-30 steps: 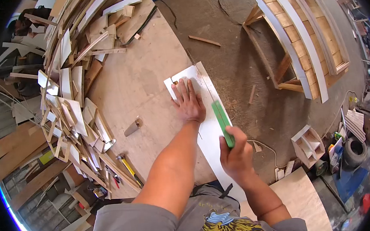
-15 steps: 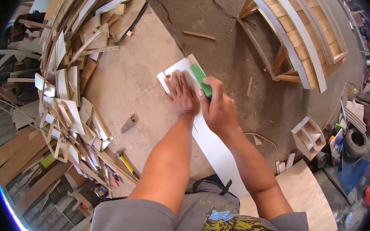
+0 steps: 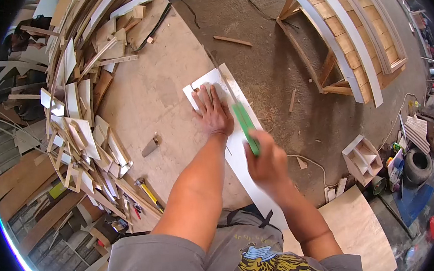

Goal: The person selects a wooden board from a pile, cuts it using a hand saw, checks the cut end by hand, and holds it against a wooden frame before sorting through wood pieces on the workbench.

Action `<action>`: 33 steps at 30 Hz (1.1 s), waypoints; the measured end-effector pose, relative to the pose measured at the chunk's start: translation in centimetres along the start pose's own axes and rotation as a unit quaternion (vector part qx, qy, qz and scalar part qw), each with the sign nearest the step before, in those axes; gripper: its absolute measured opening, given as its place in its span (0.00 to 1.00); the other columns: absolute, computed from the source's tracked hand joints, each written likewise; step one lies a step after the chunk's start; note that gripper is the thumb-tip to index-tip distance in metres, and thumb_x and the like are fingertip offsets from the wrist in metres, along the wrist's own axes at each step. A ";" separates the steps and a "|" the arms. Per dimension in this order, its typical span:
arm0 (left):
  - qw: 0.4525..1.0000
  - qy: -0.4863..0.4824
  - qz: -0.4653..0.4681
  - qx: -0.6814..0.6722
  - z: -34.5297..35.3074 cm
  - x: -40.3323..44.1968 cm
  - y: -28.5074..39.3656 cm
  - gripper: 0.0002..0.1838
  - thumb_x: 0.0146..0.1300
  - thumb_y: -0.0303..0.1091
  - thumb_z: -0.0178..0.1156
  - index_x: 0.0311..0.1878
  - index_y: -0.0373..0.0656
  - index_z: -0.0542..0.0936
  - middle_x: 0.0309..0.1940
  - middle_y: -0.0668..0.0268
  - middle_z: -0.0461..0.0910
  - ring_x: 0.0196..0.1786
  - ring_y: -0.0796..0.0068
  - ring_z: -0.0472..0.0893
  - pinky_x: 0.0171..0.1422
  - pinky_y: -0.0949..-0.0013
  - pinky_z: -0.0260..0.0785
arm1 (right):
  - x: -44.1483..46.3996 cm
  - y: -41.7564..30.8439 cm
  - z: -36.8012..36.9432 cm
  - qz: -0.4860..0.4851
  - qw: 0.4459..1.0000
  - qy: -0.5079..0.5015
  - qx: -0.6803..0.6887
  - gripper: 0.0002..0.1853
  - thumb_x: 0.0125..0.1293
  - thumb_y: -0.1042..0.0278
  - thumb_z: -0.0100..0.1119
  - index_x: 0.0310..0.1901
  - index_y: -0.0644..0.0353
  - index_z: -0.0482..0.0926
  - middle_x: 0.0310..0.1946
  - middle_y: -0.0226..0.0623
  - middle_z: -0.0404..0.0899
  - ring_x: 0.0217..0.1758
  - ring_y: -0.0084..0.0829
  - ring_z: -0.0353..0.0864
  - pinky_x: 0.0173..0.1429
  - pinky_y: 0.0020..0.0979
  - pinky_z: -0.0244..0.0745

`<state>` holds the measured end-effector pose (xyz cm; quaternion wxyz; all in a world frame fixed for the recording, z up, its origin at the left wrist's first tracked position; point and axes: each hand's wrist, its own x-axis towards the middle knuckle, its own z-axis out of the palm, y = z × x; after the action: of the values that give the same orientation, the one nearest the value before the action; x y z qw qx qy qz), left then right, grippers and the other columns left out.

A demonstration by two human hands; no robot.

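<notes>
A long white board (image 3: 241,156) lies over the edge of the plywood tabletop (image 3: 158,84) and runs back toward my body. My left hand (image 3: 212,110) rests flat on the board's far part, fingers stretched out and slightly apart. My right hand (image 3: 268,157) is wrapped round a green-handled handsaw (image 3: 244,122), just right of my left hand. The saw's thin blade is seen nearly edge-on along a lengthwise line near the board's right side, and motion blurs the hand and handle. A small notch shows at the board's far left corner.
Wood offcuts (image 3: 83,129) are heaped along the table's left side. A hammer (image 3: 149,193) and a small brown tapered piece (image 3: 150,146) lie on the tabletop. Beyond the table's right edge, a curved wooden frame (image 3: 351,40) and a small divided box (image 3: 362,160) stand on the floor.
My right hand has drawn the handsaw back toward my body and slightly right. My left hand stays flat on the board, which has not visibly shifted.
</notes>
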<state>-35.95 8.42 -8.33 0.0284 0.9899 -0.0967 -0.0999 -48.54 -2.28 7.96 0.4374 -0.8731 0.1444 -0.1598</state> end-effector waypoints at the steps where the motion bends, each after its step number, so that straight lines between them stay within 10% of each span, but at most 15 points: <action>1: 1.000 -0.002 0.002 -0.003 -0.1 -0.3 -0.2 0.35 0.78 0.49 0.42 0.85 0.56 0.49 0.87 0.66 0.38 0.87 0.47 0.33 0.81 0.29 0.35 | -1.6 -1.0 -1.2 -0.014 1.000 0.024 0.007 0.23 0.67 0.68 0.68 0.60 0.52 0.68 0.36 0.49 0.85 0.32 0.52 0.86 0.31 0.48 0.80; 33: 1.000 0.024 0.004 -0.005 0.0 0.0 -0.1 0.35 0.78 0.50 0.43 0.84 0.54 0.52 0.87 0.66 0.39 0.87 0.49 0.36 0.80 0.31 0.41 | 1.2 1.6 1.4 0.014 1.000 -0.001 0.001 0.22 0.70 0.65 0.65 0.61 0.50 0.67 0.38 0.50 0.85 0.34 0.56 0.85 0.33 0.51 0.79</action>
<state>-35.92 8.49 -8.32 0.0358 0.9914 -0.0993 -0.0768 -47.06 -2.69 6.07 0.4409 -0.8704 0.1566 -0.1532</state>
